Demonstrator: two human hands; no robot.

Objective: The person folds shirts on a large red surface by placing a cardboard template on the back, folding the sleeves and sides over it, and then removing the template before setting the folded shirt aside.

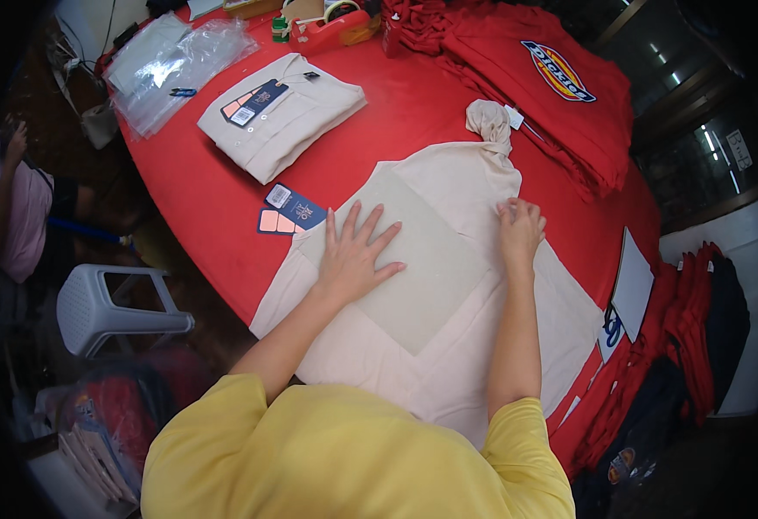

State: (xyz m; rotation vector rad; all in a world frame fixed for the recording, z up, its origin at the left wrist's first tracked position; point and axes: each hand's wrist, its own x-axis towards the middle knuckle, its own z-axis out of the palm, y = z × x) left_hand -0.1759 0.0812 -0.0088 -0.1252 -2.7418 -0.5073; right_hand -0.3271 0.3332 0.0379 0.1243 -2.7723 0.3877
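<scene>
A cream shirt [474, 186] lies spread on the red-covered table in front of me, with one sleeve bunched at its far end. On top of it rests a pale greyish rectangular board [431, 285]. My left hand [350, 259] presses flat on the board's left part, fingers spread. At the shirt's right side, my right hand [521, 229] has its fingers curled in on the cream fabric; the fingertips are partly hidden. Dark blue and orange hang tags [297, 208] stick out beyond the shirt's left edge. Farther off sits a folded cream garment [318, 108] with similar tags.
Red garments [560, 121] are piled at the far right. Clear plastic bags [171, 65] and a red tape dispenser [323, 36] lie along the far side. A white stool [106, 303] stands left of the table, near another person [24, 208]. More red clothes hang off the right edge.
</scene>
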